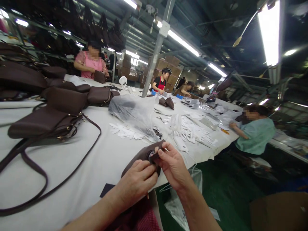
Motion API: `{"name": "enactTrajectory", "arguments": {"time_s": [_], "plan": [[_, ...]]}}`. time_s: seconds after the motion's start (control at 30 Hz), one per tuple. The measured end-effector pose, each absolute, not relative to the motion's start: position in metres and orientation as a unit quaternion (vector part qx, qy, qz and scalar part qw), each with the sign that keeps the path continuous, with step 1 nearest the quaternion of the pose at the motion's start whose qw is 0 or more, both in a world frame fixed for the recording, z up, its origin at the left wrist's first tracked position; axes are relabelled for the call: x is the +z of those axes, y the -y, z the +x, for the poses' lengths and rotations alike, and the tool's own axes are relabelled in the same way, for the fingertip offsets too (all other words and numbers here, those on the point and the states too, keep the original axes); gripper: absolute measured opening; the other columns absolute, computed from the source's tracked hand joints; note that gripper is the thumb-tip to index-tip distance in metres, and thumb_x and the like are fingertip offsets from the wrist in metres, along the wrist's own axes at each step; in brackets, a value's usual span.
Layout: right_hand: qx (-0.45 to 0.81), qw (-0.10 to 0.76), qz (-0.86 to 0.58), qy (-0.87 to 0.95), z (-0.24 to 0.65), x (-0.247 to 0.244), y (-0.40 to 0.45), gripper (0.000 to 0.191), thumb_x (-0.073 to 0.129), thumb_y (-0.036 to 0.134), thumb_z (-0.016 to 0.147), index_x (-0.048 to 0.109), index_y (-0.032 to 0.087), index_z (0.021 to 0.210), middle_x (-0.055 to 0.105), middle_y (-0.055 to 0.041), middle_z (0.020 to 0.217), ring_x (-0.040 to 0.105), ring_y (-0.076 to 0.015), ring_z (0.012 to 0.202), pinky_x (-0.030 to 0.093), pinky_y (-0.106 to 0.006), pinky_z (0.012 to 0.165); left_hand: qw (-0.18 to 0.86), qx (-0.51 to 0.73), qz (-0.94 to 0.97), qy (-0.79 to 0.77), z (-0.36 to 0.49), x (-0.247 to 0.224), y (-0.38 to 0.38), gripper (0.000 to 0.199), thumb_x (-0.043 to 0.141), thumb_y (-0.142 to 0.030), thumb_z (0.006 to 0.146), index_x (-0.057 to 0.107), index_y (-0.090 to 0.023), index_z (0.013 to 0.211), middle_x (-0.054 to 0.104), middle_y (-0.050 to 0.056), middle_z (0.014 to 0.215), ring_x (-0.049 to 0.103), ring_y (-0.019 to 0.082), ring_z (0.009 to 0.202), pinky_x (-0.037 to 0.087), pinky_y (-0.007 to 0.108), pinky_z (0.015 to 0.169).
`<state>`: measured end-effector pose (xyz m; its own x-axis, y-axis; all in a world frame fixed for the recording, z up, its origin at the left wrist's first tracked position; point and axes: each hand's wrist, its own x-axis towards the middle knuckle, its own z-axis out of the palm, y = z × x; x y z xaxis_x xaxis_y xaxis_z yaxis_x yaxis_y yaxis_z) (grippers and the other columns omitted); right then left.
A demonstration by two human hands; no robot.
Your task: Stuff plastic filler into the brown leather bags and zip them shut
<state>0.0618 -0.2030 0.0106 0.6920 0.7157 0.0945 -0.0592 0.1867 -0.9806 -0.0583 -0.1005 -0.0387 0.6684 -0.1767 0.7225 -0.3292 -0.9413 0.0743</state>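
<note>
A dark brown leather bag [137,156] rests at the near edge of the white table, partly covered by my hands. My left hand [139,176] is closed over its near side, with the fingers curled at the bag's opening. My right hand [172,163] pinches a dark edge of the same bag between thumb and fingers. What lies inside the opening is too small and shaded to make out. A dark flat piece [106,190] lies on the table beside my left wrist.
Brown bags [48,115] with a long looping strap [96,128] are heaped at left. A clear plastic bag [134,110] and white paper tags [192,130] lie beyond my hands. A metal pole [156,51] rises from the table. Several people work around it; a carton [279,211] sits lower right.
</note>
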Motion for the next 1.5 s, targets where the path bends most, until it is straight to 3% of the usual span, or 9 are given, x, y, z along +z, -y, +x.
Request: {"name": "enactTrajectory", "arguments": {"time_s": [0.13, 0.33, 0.53, 0.63, 0.83, 1.0, 1.23, 1.33, 1.5], "plan": [[0.209, 0.692, -0.618, 0.310, 0.070, 0.006, 0.202, 0.039, 0.070, 0.040, 0.075, 0.045, 0.023, 0.100, 0.062, 0.0017, 0.078, 0.062, -0.0154, 0.074, 0.051, -0.028, 0.070, 0.113, 0.427, 0.891, 0.110, -0.052, -0.043, 0.094, 0.026, 0.041, -0.025, 0.097, 0.062, -0.014, 0.107, 0.066, 0.012, 0.104, 0.056, 0.023, 0.100, 0.051, 0.038, 0.083], [0.094, 0.563, -0.715, 0.403, 0.071, 0.004, 0.200, 0.031, 0.056, 0.029, 0.085, 0.044, 0.022, 0.112, 0.061, 0.0009, 0.078, 0.063, -0.0145, 0.067, 0.050, -0.028, 0.068, 0.141, 0.454, 0.877, 0.069, -0.046, -0.050, 0.083, 0.021, 0.044, -0.017, 0.095, 0.064, -0.014, 0.098, 0.065, 0.013, 0.106, 0.055, 0.022, 0.101, 0.053, 0.038, 0.087], [0.264, 0.676, -0.613, 0.313, 0.069, 0.002, 0.187, 0.037, 0.064, 0.038, 0.078, 0.039, 0.024, 0.101, 0.060, 0.0041, 0.075, 0.065, -0.0141, 0.065, 0.053, -0.025, 0.056, 0.233, 0.440, 0.867, 0.036, -0.038, -0.056, 0.073, 0.018, 0.053, -0.019, 0.090, 0.061, -0.016, 0.106, 0.063, 0.012, 0.110, 0.056, 0.023, 0.105, 0.052, 0.041, 0.090], [0.274, 0.672, -0.609, 0.321, 0.073, 0.000, 0.182, 0.040, 0.065, 0.039, 0.076, 0.040, 0.024, 0.103, 0.061, 0.0039, 0.077, 0.064, -0.0137, 0.065, 0.054, -0.025, 0.057, 0.261, 0.441, 0.859, 0.008, -0.038, -0.060, 0.068, 0.025, 0.061, -0.020, 0.085, 0.059, -0.018, 0.110, 0.056, 0.014, 0.123, 0.052, 0.026, 0.116, 0.049, 0.047, 0.096], [0.097, 0.535, -0.699, 0.463, 0.073, 0.001, 0.181, 0.033, 0.058, 0.026, 0.082, 0.051, 0.022, 0.114, 0.056, 0.0027, 0.074, 0.059, -0.0137, 0.068, 0.050, -0.025, 0.064, 0.267, 0.425, 0.865, 0.015, -0.055, -0.068, 0.064, 0.047, 0.056, -0.017, 0.087, 0.045, -0.017, 0.133, 0.041, 0.018, 0.137, 0.046, 0.027, 0.126, 0.050, 0.044, 0.099], [-0.049, 0.409, -0.770, 0.487, 0.064, 0.002, 0.182, 0.030, 0.051, 0.023, 0.086, 0.056, 0.023, 0.116, 0.065, -0.0036, 0.085, 0.063, -0.0195, 0.074, 0.048, -0.030, 0.069, 0.221, 0.470, 0.853, 0.053, -0.059, -0.065, 0.062, 0.027, 0.050, -0.012, 0.090, 0.057, -0.018, 0.116, 0.056, 0.013, 0.121, 0.052, 0.024, 0.116, 0.052, 0.042, 0.095], [0.128, 0.579, -0.687, 0.420, 0.053, 0.001, 0.172, 0.014, 0.053, 0.029, 0.085, 0.048, 0.023, 0.098, 0.053, 0.0061, 0.062, 0.059, -0.0133, 0.054, 0.047, -0.022, 0.053, 0.274, 0.440, 0.853, 0.056, -0.049, -0.056, 0.064, 0.015, 0.048, -0.011, 0.090, 0.060, -0.017, 0.097, 0.064, 0.009, 0.099, 0.055, 0.022, 0.104, 0.050, 0.041, 0.092], [0.123, 0.555, -0.696, 0.439, 0.054, 0.004, 0.171, 0.012, 0.055, 0.028, 0.085, 0.052, 0.021, 0.093, 0.059, 0.0044, 0.065, 0.061, -0.0132, 0.058, 0.048, -0.022, 0.057, 0.339, 0.442, 0.830, 0.025, -0.050, -0.062, 0.062, 0.010, 0.057, -0.015, 0.086, 0.057, -0.019, 0.095, 0.063, 0.008, 0.101, 0.055, 0.023, 0.106, 0.048, 0.042, 0.093], [0.075, 0.469, -0.718, 0.509, 0.060, 0.010, 0.178, 0.020, 0.051, 0.017, 0.085, 0.056, 0.020, 0.103, 0.064, 0.0030, 0.070, 0.063, -0.0130, 0.064, 0.049, -0.023, 0.066, 0.480, 0.408, 0.776, -0.028, -0.053, -0.071, 0.064, 0.036, 0.065, -0.022, 0.079, 0.053, -0.021, 0.113, 0.059, 0.009, 0.114, 0.056, 0.025, 0.109, 0.046, 0.040, 0.095]]}}
